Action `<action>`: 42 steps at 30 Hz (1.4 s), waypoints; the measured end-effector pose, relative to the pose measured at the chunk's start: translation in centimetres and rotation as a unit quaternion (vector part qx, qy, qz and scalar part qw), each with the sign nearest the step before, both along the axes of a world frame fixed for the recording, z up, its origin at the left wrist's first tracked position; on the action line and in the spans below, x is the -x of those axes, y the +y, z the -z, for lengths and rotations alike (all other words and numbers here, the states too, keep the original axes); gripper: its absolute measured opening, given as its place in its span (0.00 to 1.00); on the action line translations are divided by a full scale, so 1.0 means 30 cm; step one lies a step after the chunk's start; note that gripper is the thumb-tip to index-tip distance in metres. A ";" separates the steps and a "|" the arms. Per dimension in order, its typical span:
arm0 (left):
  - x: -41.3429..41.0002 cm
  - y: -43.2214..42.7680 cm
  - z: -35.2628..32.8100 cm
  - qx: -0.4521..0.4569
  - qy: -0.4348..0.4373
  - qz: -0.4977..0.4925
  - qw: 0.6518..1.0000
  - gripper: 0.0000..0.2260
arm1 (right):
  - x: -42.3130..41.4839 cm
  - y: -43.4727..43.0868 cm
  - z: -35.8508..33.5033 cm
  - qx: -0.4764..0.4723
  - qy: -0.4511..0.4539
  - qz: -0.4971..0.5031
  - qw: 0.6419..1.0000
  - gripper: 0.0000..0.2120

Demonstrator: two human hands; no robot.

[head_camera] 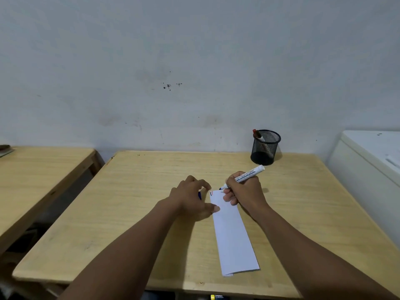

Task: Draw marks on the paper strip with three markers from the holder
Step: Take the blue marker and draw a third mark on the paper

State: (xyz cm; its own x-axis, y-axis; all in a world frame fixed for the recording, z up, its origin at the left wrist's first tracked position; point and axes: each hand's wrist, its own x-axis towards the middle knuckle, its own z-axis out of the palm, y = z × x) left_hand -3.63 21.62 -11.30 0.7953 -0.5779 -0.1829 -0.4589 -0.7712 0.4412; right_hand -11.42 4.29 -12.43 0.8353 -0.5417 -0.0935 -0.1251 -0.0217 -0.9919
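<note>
Two hands on task: right hand (243, 191) grips marker (244, 176) tip-down at paper strip (232, 234) far end; left hand (192, 195), loosely curled around blue cap (199, 195), pins strip edge against sliding.

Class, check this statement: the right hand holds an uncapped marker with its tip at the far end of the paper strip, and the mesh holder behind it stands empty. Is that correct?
Not quite. The head view shows the mesh holder is not empty: a red-capped marker leans inside it. The rest holds: the right hand holds an uncapped marker with its tip at the far end of the paper strip.
</note>
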 end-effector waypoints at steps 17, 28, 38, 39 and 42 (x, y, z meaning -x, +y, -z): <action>-0.014 0.002 0.013 0.011 0.011 0.001 1.000 0.36 | -0.018 0.035 0.011 0.161 0.032 -0.011 0.986 0.05; -0.020 -0.002 0.012 0.006 0.013 0.006 1.000 0.37 | -0.024 0.031 0.023 0.164 0.046 -0.024 0.985 0.05; -0.048 0.039 -0.044 0.120 0.120 -0.032 0.985 0.32 | -0.020 -0.016 -0.039 -0.104 -0.024 0.052 0.993 0.06; -0.054 0.051 -0.048 0.126 0.121 -0.036 0.984 0.30 | -0.019 -0.023 -0.047 -0.124 -0.026 0.056 0.990 0.05; -0.059 0.066 -0.042 0.129 0.077 -0.040 0.988 0.19 | -0.024 -0.045 -0.089 -0.162 -0.044 0.066 0.984 0.07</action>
State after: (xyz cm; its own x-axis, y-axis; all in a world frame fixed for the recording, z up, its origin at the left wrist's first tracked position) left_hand -1.87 23.61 -10.04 0.8147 -0.5574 -0.1601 -0.3131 -0.6551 0.6876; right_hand -10.71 2.95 -9.77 0.7731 -0.5988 -0.2093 -0.0182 0.3088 -0.9509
